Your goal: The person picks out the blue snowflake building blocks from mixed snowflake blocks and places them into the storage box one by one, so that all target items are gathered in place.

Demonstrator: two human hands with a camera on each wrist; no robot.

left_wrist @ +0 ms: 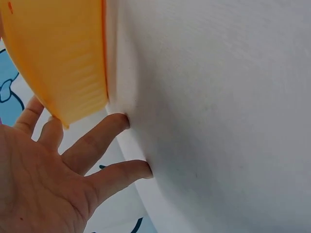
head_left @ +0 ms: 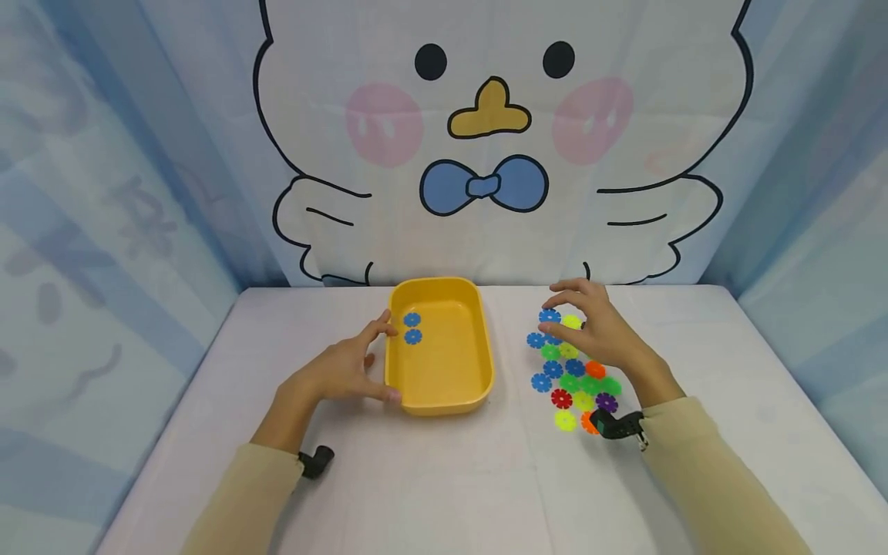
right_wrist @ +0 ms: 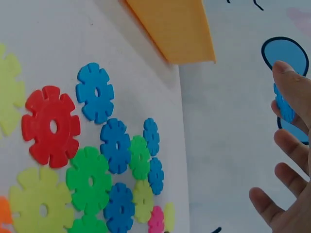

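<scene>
A yellow tray stands on the table with two blue flower-shaped plastic discs lying in it toward its left side. My left hand rests along the tray's left side, fingers spread and their tips at its wall. Between thumb and index finger, my right hand pinches another blue notched disc, raised above the loose ones. Beneath and beside that hand, several discs lie scattered: a red disc, a purple disc, plus green, yellow, orange and blue ones.
The white table reaches back to a curtain printed with a cartoon face and bow tie. More curtains hang at both sides. Dark wrist cameras sit at both sleeves.
</scene>
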